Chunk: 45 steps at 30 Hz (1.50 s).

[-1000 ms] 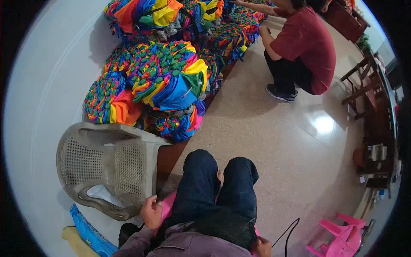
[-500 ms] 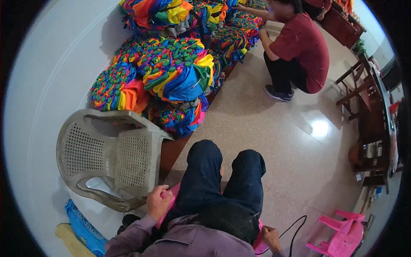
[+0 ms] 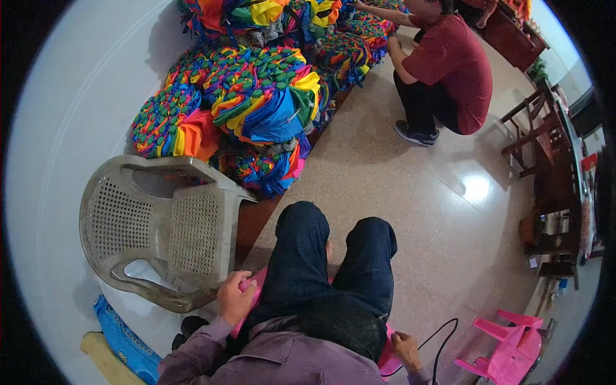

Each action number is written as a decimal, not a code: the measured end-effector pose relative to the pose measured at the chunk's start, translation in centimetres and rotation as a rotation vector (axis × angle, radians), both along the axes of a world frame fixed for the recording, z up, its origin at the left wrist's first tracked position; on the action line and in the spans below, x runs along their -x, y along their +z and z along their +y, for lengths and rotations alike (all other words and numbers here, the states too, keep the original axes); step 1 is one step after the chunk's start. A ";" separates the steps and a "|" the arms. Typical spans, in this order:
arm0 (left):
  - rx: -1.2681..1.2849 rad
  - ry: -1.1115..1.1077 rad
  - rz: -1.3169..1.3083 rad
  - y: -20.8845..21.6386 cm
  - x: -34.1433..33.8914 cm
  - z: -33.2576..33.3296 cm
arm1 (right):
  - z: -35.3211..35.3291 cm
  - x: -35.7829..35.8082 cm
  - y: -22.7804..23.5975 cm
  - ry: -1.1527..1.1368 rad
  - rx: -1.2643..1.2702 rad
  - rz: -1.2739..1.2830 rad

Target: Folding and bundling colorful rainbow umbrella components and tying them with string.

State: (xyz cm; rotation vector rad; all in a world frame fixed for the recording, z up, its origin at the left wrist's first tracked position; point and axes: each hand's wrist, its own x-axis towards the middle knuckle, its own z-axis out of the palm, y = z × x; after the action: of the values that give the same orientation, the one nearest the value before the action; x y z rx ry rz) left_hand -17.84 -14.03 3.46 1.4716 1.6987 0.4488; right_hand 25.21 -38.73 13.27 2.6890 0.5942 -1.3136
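I am seated on a pink plastic seat [image 3: 260,282], most of it hidden under my dark trousers. My left hand [image 3: 235,298] curls around its left edge, beside a grey-beige plastic armchair [image 3: 192,231]. On the other side, my right hand [image 3: 405,351] has its fingers bent against the seat's right edge [image 3: 388,350]; part of that grip is hidden. A black cable [image 3: 437,346] loops on the floor just right of this hand.
Stacked bundles of rainbow-coloured fabric with round green ends [image 3: 256,90] line the left wall. Another person in a red shirt [image 3: 449,67] squats beside them, one arm reaching in. A pink chair [image 3: 513,350], wooden furniture [image 3: 545,131] and a blue bag [image 3: 125,340] stand around.
The whole view has shifted slightly, with the surroundings sitting a little higher and further left. Both my hands keep their places on the pink seat.
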 end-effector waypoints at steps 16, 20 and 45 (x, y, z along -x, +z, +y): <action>0.015 -0.053 0.094 -1.2 -1.7 4.6 | 1.6 -1.4 -4.4 0.066 -0.031 -0.080; 0.026 -0.047 0.107 -2.2 -1.5 4.9 | 2.6 -0.8 -4.6 0.083 0.021 -0.081; 0.011 -0.110 0.125 -10.3 3.4 2.6 | 34.2 -0.2 -19.6 0.655 -0.779 -0.068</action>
State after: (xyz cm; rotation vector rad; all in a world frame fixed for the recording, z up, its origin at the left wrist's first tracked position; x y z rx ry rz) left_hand -21.22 -11.45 -6.81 1.6046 1.7031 0.2937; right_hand 25.38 -4.57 -6.33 2.5660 2.1014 -0.9036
